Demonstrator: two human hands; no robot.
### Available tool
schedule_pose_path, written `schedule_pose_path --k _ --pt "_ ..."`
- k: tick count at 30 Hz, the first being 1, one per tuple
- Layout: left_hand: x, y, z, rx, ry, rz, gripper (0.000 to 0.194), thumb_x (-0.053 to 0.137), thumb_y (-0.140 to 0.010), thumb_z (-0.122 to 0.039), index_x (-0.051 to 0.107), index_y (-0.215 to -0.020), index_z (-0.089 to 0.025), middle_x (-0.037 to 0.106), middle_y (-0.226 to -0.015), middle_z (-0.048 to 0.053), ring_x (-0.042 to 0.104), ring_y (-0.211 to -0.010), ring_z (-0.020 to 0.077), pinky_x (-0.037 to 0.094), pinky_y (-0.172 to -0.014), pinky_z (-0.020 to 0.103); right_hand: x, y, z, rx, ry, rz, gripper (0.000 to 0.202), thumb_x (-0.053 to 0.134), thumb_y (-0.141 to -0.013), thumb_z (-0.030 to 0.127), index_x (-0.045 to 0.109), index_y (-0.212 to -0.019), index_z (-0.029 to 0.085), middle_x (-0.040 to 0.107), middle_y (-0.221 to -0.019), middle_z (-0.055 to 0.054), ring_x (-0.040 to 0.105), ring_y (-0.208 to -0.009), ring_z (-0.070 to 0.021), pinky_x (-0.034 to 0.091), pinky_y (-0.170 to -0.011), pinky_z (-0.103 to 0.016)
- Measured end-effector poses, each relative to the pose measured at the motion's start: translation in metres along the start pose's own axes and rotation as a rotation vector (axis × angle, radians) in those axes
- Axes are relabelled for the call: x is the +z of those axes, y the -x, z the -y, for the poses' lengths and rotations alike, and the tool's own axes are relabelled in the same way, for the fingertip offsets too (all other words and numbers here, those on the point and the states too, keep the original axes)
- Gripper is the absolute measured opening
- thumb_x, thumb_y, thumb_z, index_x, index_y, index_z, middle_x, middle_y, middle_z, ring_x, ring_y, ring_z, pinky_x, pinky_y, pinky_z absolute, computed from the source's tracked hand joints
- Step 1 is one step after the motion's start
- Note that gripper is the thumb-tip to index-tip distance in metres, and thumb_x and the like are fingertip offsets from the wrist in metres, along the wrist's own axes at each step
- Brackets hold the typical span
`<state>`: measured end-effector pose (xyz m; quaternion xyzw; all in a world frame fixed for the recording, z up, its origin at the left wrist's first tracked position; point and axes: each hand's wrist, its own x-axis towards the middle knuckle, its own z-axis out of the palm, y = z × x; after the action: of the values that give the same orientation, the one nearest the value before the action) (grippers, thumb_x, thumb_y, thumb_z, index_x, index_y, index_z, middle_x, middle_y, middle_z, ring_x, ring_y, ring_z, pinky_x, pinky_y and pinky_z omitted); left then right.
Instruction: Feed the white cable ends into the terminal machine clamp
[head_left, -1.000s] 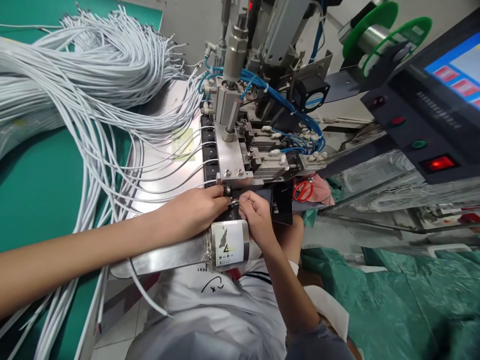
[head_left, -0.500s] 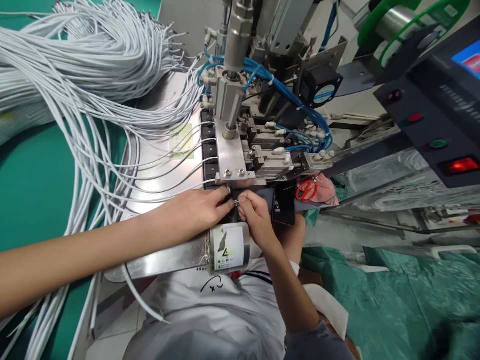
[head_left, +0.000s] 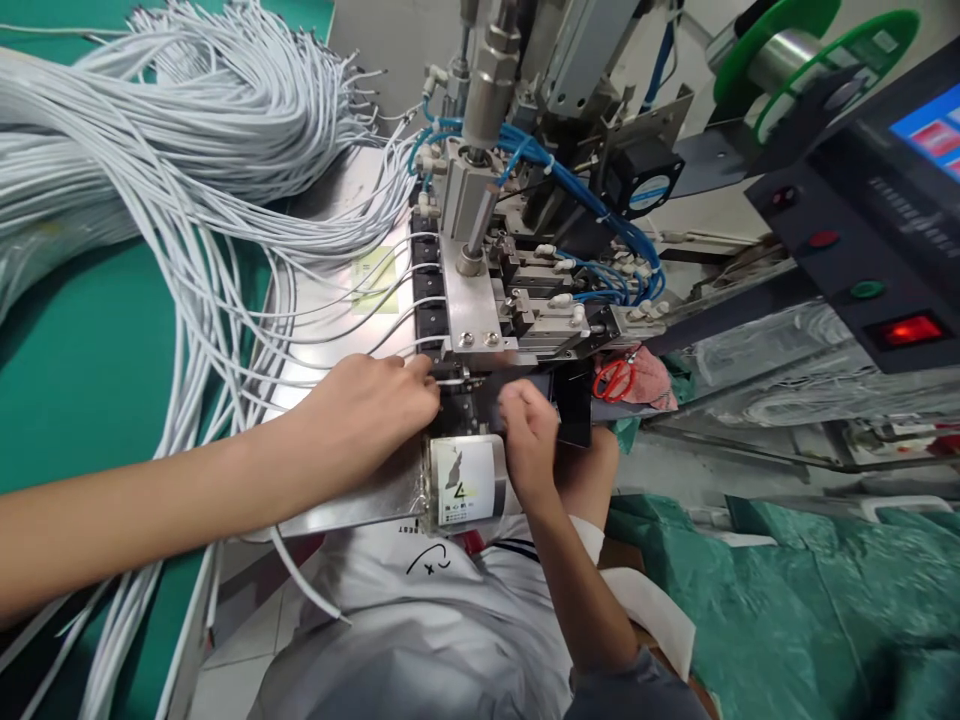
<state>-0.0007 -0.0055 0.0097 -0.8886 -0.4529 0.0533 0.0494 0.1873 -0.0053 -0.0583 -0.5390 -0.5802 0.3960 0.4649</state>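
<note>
My left hand reaches over the metal plate, its fingers closed around a white cable just behind the cable's end. That end lies at the lowest black clamp of the fixture, below the steel block. To the right of the fixture, apart from it, is my right hand, with fingers curled together and slightly blurred; anything inside them is hidden. Several other white cables run from the plate into the black holders along the machine's left side.
A large bundle of white cables lies on the green table. Near my right hand are red-handled scissors and a pink cloth. A labelled cover sits below the fixture. A control box and wire spool stand right.
My right hand has moved right, away from the cable end and my left hand. My left fingers have drawn back left along the cable, leaving its end in view at the clamp.
</note>
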Motion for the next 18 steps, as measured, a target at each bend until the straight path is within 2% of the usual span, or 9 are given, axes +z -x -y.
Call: schedule_pose_path --k 2,4,6,8,11,14,17,18 --pt "0.002 0.0 0.004 -0.064 -0.017 -0.04 0.017 0.05 -0.074 -0.008 0.062 -0.085 -0.011 0.058 -0.068 0.007 0.051 -0.044 0.0147 0.014 -0.041 0.027 -0.004 0.023 0.017 -0.154 0.098 -0.144 0.018 0.044 -0.086 0.022 0.049 -0.068 0.02 0.045 -0.058 0.003 0.04 -0.051 -0.0099 0.034 -0.049 -0.023" --pt "0.003 -0.001 0.008 -0.11 -0.001 -0.048 0.016 0.049 -0.075 -0.008 0.061 -0.086 -0.01 0.057 -0.064 0.007 0.052 -0.045 0.0167 0.015 -0.042 0.027 0.0 0.052 0.032 -0.319 0.209 -0.091 0.012 0.049 -0.083 0.014 0.056 -0.076 0.02 0.057 -0.062 0.001 0.049 -0.053 -0.0112 0.039 -0.054 -0.024" --pt "0.004 -0.003 0.011 -0.124 0.032 -0.06 0.018 0.046 -0.076 -0.006 0.061 -0.085 -0.01 0.056 -0.064 0.007 0.053 -0.047 0.018 0.019 -0.043 0.027 0.014 0.079 0.043 -0.374 0.27 0.169 0.009 0.057 -0.078 0.013 0.06 -0.083 0.021 0.063 -0.064 0.0 0.056 -0.054 -0.0131 0.042 -0.054 -0.025" --pt "0.006 -0.005 0.013 -0.122 0.059 -0.067 0.021 0.043 -0.076 -0.003 0.061 -0.085 -0.01 0.058 -0.065 0.008 0.054 -0.049 0.0183 0.023 -0.045 0.027 0.035 0.099 0.047 -0.273 0.293 0.399 0.018 0.064 -0.075 0.021 0.062 -0.092 0.02 0.069 -0.071 -0.002 0.062 -0.06 -0.017 0.046 -0.058 -0.027" --pt "0.005 -0.006 0.011 -0.133 0.068 -0.068 0.022 0.042 -0.074 -0.001 0.062 -0.079 -0.01 0.059 -0.068 0.01 0.055 -0.054 0.0187 0.027 -0.047 0.028 0.064 0.112 0.046 -0.123 0.284 0.557 0.013 0.061 -0.078 0.022 0.063 -0.091 0.021 0.072 -0.076 -0.002 0.067 -0.067 -0.0182 0.049 -0.063 -0.028" --pt "-0.007 0.001 -0.001 -0.053 0.186 -0.183 0.019 0.044 -0.075 -0.004 0.061 -0.073 -0.012 0.058 -0.07 0.009 0.054 -0.059 0.0177 0.032 -0.05 0.029 0.072 0.111 0.044 -0.134 0.251 0.567 0.014 0.055 -0.079 0.014 0.065 -0.086 0.022 0.071 -0.074 -0.001 0.066 -0.066 -0.0165 0.051 -0.064 -0.028" --pt "-0.027 0.017 -0.017 0.228 0.643 -0.297 0.018 0.048 -0.084 -0.02 0.063 -0.072 -0.018 0.06 -0.072 0.004 0.052 -0.061 0.0131 0.039 -0.052 0.027 0.059 0.108 0.042 -0.183 0.238 0.426 0.012 0.058 -0.076 0.015 0.067 -0.076 0.023 0.066 -0.064 -0.001 0.065 -0.062 -0.0184 0.052 -0.054 -0.03" --pt "-0.033 0.023 -0.022 0.334 0.805 -0.25 0.016 0.052 -0.084 -0.026 0.065 -0.076 -0.021 0.061 -0.073 0.002 0.053 -0.062 0.0118 0.042 -0.054 0.025 0.052 0.107 0.042 -0.191 0.244 0.378 0.011 0.061 -0.076 0.017 0.066 -0.07 0.025 0.063 -0.061 -0.001 0.064 -0.061 -0.0199 0.051 -0.049 -0.032"
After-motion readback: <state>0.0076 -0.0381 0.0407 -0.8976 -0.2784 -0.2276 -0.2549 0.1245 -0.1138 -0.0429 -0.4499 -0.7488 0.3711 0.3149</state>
